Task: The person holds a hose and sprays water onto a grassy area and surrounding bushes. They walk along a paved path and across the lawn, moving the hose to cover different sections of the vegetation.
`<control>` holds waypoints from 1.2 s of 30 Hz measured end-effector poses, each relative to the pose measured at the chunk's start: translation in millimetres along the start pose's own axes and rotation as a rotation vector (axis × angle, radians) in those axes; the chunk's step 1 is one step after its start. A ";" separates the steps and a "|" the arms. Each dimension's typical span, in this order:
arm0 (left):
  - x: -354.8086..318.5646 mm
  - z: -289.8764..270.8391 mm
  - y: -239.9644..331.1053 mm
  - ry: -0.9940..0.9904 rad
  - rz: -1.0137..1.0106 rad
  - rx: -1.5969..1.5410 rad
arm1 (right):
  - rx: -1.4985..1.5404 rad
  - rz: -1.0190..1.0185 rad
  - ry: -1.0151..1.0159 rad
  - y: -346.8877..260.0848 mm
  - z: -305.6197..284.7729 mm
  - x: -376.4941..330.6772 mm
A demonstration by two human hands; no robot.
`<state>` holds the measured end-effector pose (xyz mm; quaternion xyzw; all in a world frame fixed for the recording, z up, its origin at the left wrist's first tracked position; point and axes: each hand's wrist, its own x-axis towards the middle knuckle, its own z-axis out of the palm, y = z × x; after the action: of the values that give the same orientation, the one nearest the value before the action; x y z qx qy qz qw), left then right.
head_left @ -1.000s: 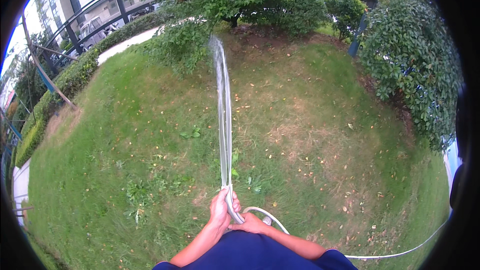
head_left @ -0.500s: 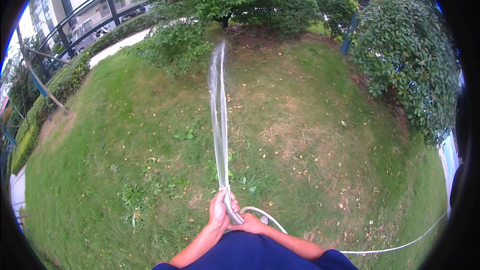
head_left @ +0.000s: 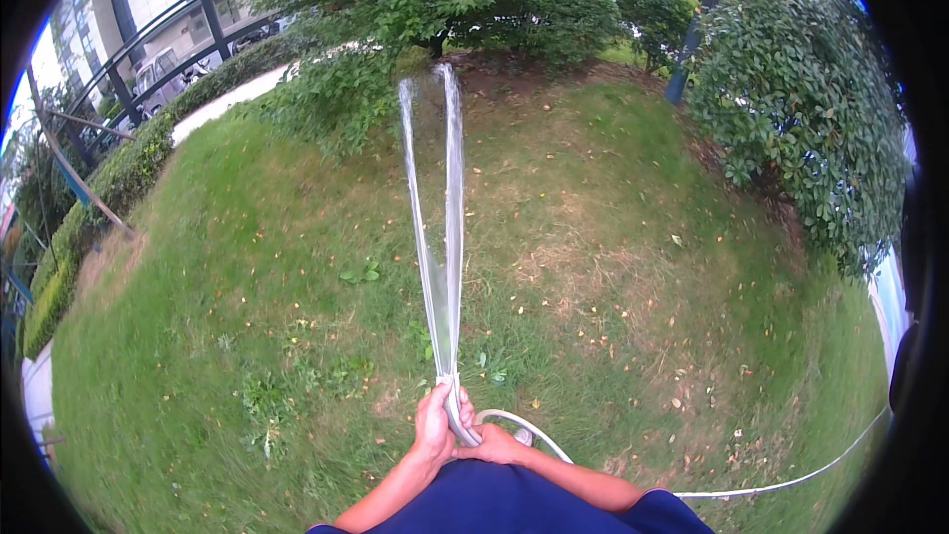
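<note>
A pale garden hose (head_left: 458, 413) points away from me, with my left hand (head_left: 433, 422) wrapped round it near its outlet. Lower down, close to my body, my right hand (head_left: 495, 444) grips the same hose. Water (head_left: 454, 168) leaves the outlet in two clear strands with a thin sheet between them near the hose end. The strands spread apart and reach toward the bare soil by the far bushes. Behind my right hand the hose loops, passes my right forearm and trails over the grass to the right.
Grass (head_left: 326, 237) with scattered dry leaves surrounds me. A leafy tree (head_left: 435, 0) stands over bare soil ahead, and a dense bush (head_left: 801, 129) at the right. A low hedge (head_left: 109, 188) and a dark railing (head_left: 168, 49) run along the left. One shoe (head_left: 523, 436) shows beside the hose loop.
The two water strands have spread wider apart, the left one shifting left and the right one right. Both hands keep their hold on the hose. The view has shifted slightly.
</note>
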<state>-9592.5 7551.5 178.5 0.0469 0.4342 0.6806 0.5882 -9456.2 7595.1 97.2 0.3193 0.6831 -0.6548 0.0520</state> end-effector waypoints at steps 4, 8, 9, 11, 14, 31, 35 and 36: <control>1.2 1.4 -0.7 -0.027 -0.008 0.017 | -0.014 0.007 0.003 -5.1 -2.6 -3.7; -3.4 12.5 5.0 -0.040 -0.026 -0.013 | 0.006 0.000 0.013 -2.6 -1.3 -2.1; -2.4 12.3 6.9 -0.066 -0.038 -0.001 | 0.017 -0.012 0.020 -3.9 -1.4 -1.7; -2.1 9.9 3.8 -0.113 -0.074 0.008 | 0.005 0.006 0.071 -2.8 -0.4 -4.6; 0.0 17.2 6.9 -0.167 -0.092 0.067 | 0.027 0.042 0.149 3.0 -2.1 -3.5; -0.1 -11.1 13.6 -0.237 0.000 0.141 | 0.214 -0.127 0.462 -7.8 43.9 30.4; 8.2 -14.9 6.1 -0.295 -0.046 0.135 | 0.290 -0.121 0.531 -18.2 42.3 15.6; 11.3 -14.5 3.9 -0.310 -0.050 0.133 | 0.204 -0.097 0.529 -21.7 39.4 14.5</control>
<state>-9607.3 7553.5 167.0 0.1792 0.3834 0.6204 0.6603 -9492.2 7565.2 103.4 0.4496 0.6180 -0.6156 -0.1919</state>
